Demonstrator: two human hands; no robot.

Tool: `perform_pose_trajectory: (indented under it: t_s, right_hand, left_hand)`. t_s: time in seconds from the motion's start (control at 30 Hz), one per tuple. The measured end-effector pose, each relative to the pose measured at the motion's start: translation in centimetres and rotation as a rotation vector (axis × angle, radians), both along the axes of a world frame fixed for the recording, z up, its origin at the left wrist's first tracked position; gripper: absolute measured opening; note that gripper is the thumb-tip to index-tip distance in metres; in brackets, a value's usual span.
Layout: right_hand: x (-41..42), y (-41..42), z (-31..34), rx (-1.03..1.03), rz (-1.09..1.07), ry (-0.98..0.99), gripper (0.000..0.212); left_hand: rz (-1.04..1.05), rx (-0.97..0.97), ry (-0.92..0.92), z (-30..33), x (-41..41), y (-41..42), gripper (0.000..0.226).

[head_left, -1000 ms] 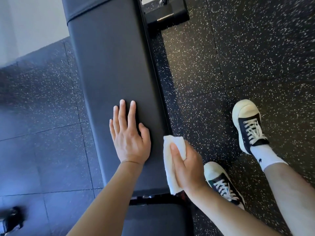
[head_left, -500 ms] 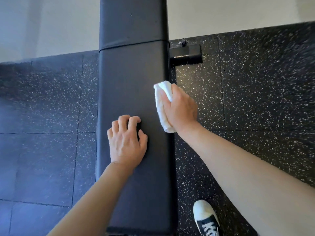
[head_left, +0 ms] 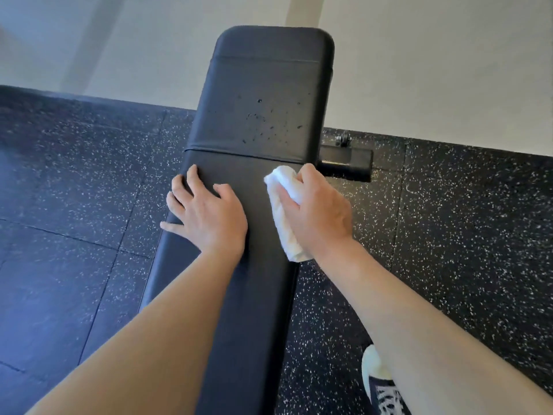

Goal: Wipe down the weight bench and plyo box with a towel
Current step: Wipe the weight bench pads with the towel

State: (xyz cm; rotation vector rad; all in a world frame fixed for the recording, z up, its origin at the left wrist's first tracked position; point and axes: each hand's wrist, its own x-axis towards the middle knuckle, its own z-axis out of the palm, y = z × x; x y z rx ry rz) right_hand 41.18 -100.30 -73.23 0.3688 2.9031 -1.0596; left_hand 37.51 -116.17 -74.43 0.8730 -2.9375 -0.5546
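1. We start with the weight bench; its black pad runs lengthwise away from us toward the pale wall, long axis nearly straight ahead with a slight lean to the right; a seam crosses the pad just beyond both hands.
2. We note the droplets scattered on the far section of the pad, past the seam; we judge this wet patch to be what the next stroke must reach.
3. We locate the towel, white and bunched, lying along the right edge of the near section; its far end is just short of the seam.
4. We hold the towel with the right hand, fingers curled round it and pressing it onto the pad; the droplets lie ahead of this grip and slightly left, along the bench's long axis.
5. We rest the left hand on the left side of the pad, fingers spread and bent, holding nothing; it appears to brace us.
6. We judge the right hand the nearer one to the wet patch; the stroke should run forward over the seam.
7. We see the speckled rubber floor on both sides, a black bracket beyond the right hand, and a shoe lower right; the plyo box is out of view.
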Motion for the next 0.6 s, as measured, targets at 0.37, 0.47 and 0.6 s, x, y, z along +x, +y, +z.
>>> perform_pose_trajectory:
  t_s: [0.37,0.47,0.6]
  right_hand:
    - [-10.8,5.5,2.0,-0.011,0.342,0.269,0.028]
    - [-12.0,4.3,0.3,0.076,0.481,0.302,0.031]
    - [-13.3,1.4,-1.8,0.18,0.525,0.426,0.023]
  left_hand:
    - [0.06,-0.067,-0.029,-0.6,-0.5,0.6,0.055]
    - [0.08,-0.069,-0.021,-0.4,-0.6,0.8,0.059]
    - [0.069,-0.09,0.01,-0.5,-0.9,0.7,0.061]
